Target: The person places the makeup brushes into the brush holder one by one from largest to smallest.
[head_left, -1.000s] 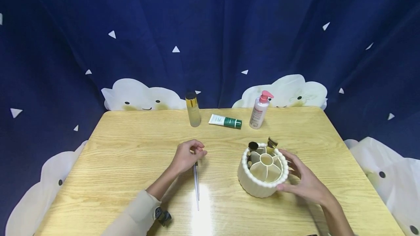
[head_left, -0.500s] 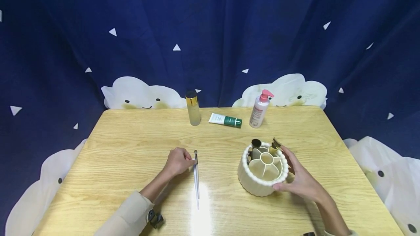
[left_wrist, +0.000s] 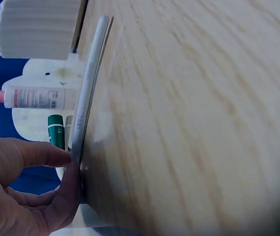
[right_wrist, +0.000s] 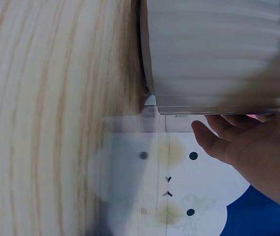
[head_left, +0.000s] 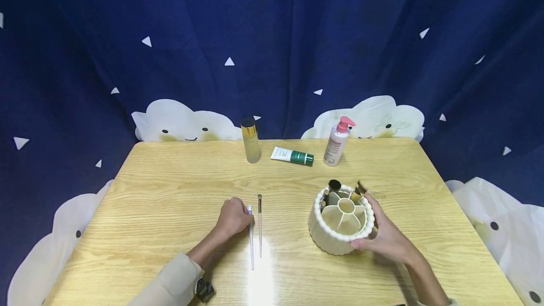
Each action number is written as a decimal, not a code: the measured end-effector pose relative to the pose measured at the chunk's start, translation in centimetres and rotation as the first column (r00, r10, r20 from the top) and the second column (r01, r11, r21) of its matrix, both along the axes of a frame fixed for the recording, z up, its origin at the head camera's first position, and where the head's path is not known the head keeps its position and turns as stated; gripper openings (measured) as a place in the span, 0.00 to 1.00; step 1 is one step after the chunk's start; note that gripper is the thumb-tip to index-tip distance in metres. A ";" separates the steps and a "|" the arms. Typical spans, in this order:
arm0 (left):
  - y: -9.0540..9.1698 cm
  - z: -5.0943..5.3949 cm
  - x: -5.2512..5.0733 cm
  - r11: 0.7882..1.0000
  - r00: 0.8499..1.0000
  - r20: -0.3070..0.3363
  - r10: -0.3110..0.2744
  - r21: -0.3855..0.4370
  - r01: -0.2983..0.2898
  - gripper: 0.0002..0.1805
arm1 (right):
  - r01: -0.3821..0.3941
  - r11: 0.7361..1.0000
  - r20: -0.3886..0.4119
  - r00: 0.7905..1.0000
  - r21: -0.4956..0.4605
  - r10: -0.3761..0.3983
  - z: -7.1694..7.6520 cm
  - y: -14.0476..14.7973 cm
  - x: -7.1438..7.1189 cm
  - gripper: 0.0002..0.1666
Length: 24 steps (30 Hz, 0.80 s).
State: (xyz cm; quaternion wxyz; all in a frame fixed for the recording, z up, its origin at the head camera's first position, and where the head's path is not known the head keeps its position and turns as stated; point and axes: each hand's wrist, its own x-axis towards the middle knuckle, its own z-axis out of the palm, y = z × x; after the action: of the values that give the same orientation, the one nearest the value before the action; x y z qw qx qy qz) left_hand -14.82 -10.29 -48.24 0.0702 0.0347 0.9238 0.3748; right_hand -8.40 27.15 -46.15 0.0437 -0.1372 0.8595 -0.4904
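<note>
My left hand [head_left: 234,215] pinches a slim makeup brush with a pale handle [head_left: 251,244] near its upper end. In the left wrist view, thumb and finger meet on the pale handle [left_wrist: 88,88], low over the wood. A second thin brush with a dark head [head_left: 260,230] lies just right of it on the table. My right hand [head_left: 384,240] holds the right side of a cream, ribbed round organizer [head_left: 325,235] with petal-shaped compartments. A dark-tipped brush [head_left: 334,185] and a gold-brown brush [head_left: 359,190] stick up from its far compartments.
At the back of the wooden table [head_left: 178,174] stand a gold-collared bottle [head_left: 251,145] and a pink pump bottle [head_left: 335,148]. A white and green tube [head_left: 292,156] lies between them. Behind hangs a navy curtain [head_left: 191,27].
My left hand has moved left and down from above the brushes and now pinches the pale one. The two brushes lie farther apart. My right hand stays on the organizer.
</note>
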 end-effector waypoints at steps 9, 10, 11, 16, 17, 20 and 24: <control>0.3 0.1 0.1 1.000 1.000 -0.014 -0.003 0.015 0.004 0.23 | -0.028 0.998 -0.017 1.000 -0.049 0.027 -0.1 0.1 -0.2 0.70; 0.2 0.1 0.1 1.000 1.000 -0.010 0.000 0.024 0.000 0.23 | -0.027 0.999 -0.019 0.999 -0.045 0.027 -0.1 0.1 -0.2 0.71; 0.2 0.1 0.0 1.000 1.000 -0.006 0.003 0.030 -0.003 0.23 | -0.027 0.999 -0.019 0.999 -0.042 0.026 -0.1 0.1 -0.3 0.71; -0.2 -0.1 -0.1 0.996 1.000 0.010 0.030 0.084 -0.031 0.19 | -0.017 1.000 -0.023 1.000 -0.024 0.017 -0.1 0.1 -0.2 0.71; -0.2 -0.3 -0.1 0.995 0.999 0.014 0.038 0.092 -0.039 0.17 | -0.016 1.000 -0.024 1.000 -0.021 0.016 -0.1 0.1 -0.2 0.71; -0.6 -0.5 -0.1 0.987 0.997 0.047 0.056 0.146 -0.062 0.08 | -0.017 1.000 -0.026 1.000 -0.019 0.016 -0.1 0.1 -0.3 0.71; -0.9 -0.6 -0.3 0.975 0.994 0.078 0.077 0.203 -0.092 0.03 | -0.013 1.000 -0.025 1.000 -0.016 0.012 -0.1 0.1 -0.2 0.71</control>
State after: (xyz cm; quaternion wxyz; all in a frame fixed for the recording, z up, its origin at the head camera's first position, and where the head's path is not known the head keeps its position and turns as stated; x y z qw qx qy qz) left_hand -15.10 -11.23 -48.86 0.0824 -0.0107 0.8776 0.4722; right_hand -8.64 27.28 -46.30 0.0349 -0.1491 0.8551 -0.4953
